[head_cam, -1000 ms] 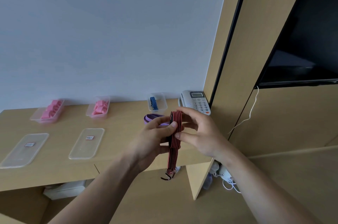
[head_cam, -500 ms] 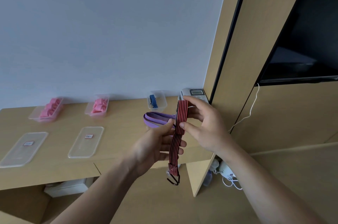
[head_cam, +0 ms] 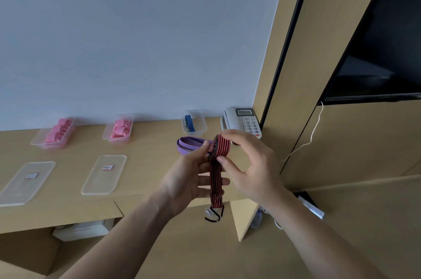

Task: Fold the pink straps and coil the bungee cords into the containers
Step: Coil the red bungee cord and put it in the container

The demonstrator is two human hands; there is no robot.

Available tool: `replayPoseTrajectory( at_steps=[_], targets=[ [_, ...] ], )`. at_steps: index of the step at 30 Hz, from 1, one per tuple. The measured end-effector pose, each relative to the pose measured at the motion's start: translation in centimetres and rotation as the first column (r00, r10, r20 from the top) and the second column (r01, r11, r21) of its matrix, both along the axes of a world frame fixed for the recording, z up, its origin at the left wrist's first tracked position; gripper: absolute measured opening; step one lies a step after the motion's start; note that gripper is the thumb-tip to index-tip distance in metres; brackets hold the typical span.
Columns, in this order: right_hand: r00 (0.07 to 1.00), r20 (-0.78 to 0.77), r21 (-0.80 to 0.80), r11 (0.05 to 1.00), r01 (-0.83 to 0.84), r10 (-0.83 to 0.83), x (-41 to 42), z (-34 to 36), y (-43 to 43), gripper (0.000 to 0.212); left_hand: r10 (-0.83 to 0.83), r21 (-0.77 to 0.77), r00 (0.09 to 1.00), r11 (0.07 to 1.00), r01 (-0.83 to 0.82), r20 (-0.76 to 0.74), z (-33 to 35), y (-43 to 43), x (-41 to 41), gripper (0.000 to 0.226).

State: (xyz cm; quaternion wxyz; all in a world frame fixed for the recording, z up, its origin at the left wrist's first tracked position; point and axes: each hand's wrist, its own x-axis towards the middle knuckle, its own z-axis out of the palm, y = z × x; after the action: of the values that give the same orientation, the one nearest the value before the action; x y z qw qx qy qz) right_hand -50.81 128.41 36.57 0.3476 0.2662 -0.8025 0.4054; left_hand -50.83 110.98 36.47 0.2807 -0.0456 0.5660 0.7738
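A red-and-black striped bungee cord point(head_cam: 219, 148) is partly rolled into a coil in front of me; its tail hangs down to a black hook point(head_cam: 213, 216). My right hand point(head_cam: 248, 164) pinches the coil between thumb and fingers. My left hand point(head_cam: 193, 178) holds the cord just below the coil, thumb up against it. A purple cord point(head_cam: 190, 145) lies on the desk behind my hands. A clear container point(head_cam: 194, 122) at the back holds a blue striped cord. Two more containers point(head_cam: 53, 134) point(head_cam: 119, 130) hold folded pink straps.
Two clear lids point(head_cam: 25, 182) point(head_cam: 104, 175) lie on the wooden desk point(head_cam: 145, 164). A white telephone point(head_cam: 242, 121) sits at the desk's back right corner. A wooden wall panel with a dark screen point(head_cam: 387, 50) rises on the right.
The coil has grown as my right hand rolled the cord, and the hanging tail is shorter. Both hands stay at about the same spot above the desk's front edge.
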Motion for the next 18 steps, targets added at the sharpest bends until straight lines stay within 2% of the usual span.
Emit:
replayPoseTrajectory(
  at_steps=[5, 11, 14, 18],
  targets=[
    [1.0, -0.013, 0.008, 1.0, -0.019, 0.019, 0.9, -0.1, 0.2, 0.026, 0.069, 0.053, 0.998, 0.996, -0.07, 0.006, 0.0, -0.1, -0.5, 0.045],
    [0.998, -0.037, 0.05, 0.997, -0.053, 0.055, 1.4, -1.1, 0.0, 0.02, 0.044, 0.033, 0.993, 0.999, -0.041, -0.105, 0.1, -0.5, -1.3, 0.042],
    [0.997, -0.012, 0.083, 0.994, -0.073, 0.075, 1.4, -1.4, 0.2, 0.017, 0.061, 0.064, 0.987, 0.997, -0.052, -0.148, 0.4, -0.7, -1.7, 0.019],
    [0.994, 0.032, 0.027, 0.994, -0.106, 0.105, 1.2, -1.0, 0.4, 0.013, 0.079, 0.056, 0.98, 0.996, -0.07, -0.183, 0.3, -0.8, -1.9, 0.02]
  ],
)
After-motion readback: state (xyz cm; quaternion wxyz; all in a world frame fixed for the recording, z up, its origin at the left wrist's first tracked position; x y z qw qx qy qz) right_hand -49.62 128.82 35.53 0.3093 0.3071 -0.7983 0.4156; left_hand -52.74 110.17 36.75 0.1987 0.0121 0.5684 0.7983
